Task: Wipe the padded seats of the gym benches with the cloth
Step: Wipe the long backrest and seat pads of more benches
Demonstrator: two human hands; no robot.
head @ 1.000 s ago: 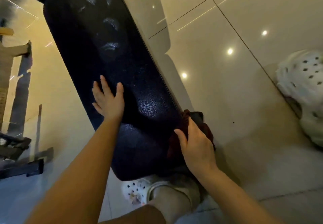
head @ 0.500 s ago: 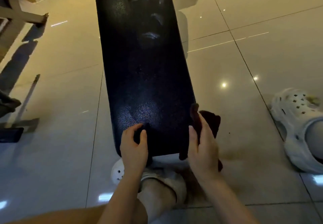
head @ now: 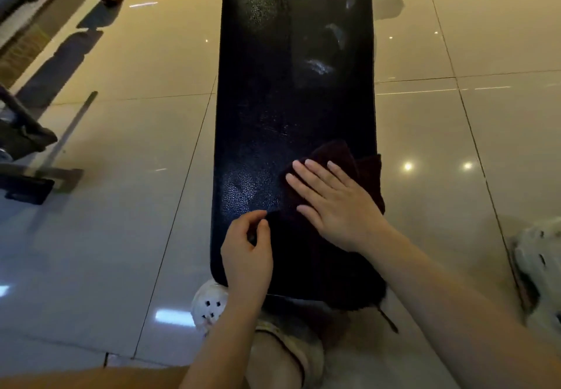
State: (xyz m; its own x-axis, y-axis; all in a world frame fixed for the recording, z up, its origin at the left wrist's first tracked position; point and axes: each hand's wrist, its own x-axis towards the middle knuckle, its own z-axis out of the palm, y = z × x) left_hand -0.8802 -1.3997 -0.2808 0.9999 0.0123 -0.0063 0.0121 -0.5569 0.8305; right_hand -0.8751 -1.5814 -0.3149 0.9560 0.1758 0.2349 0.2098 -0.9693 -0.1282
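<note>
Glossy tiled floor (head: pixel 121 146) surrounds a long black padded bench seat (head: pixel 288 100) that runs straight away from the person, with ceiling lights mirrored in the tiles. A dark red cloth (head: pixel 361 164) is spread over the near right part of the seat, its edge hanging off the right side and its lower part draping over the near end. The right hand (head: pixel 334 203) lies flat on the cloth with fingers straight and slightly spread, pressing it against the padding. Half a second ago this hand was at the right edge of the seat with the cloth bunched beside the bench; now hand and cloth are on top of the padding. The left hand (head: pixel 247 255) is at the near left part of the seat, thumb and forefinger curled together and pinching the cloth's near left edge; a second ago it lay flat farther up the seat. A white clog (head: pixel 209 309) shows under the near end of the bench, and another white clog (head: pixel 540 267) is at the right border, blurred. A metal frame (head: pixel 36 133) of other equipment stands at the left, well apart from the bench.
</note>
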